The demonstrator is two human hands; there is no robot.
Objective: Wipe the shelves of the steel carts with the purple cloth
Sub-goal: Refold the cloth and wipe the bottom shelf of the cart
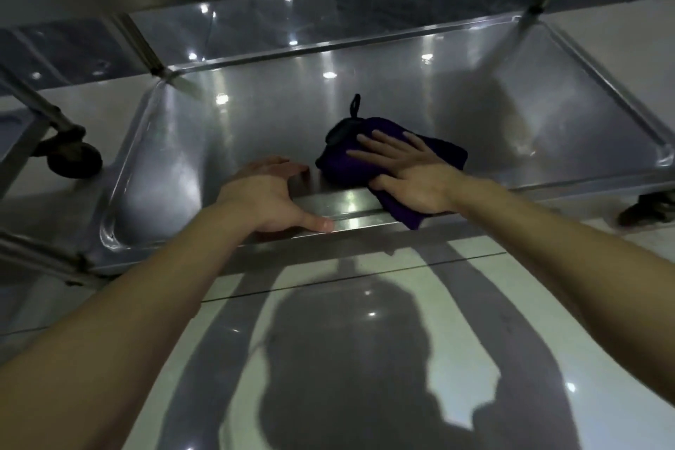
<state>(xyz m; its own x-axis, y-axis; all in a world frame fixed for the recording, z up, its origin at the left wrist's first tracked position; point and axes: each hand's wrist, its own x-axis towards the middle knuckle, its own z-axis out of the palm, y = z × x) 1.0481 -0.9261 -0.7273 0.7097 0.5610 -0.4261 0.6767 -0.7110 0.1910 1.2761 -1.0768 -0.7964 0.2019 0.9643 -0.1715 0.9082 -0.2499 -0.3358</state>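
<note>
The bottom shelf (255, 113) of a steel cart fills the middle of the head view, a shallow tray with a raised rim. A purple cloth (339, 166) with a dark hanging loop lies bunched near the shelf's front rim, one corner draped over it. My right hand (405, 172) presses flat on the cloth with straight, spread fingers. My left hand (272, 194) rests on the front rim just left of the cloth, fingers over the inner side, thumb along the outer edge.
A second steel cart (22, 142) stands at the left, its caster wheel (75, 157) close to the shelf's left end. Another caster (650, 208) shows at the right. An upper shelf (328, 11) overhangs the back. Glossy tiled floor (365, 321) lies in front.
</note>
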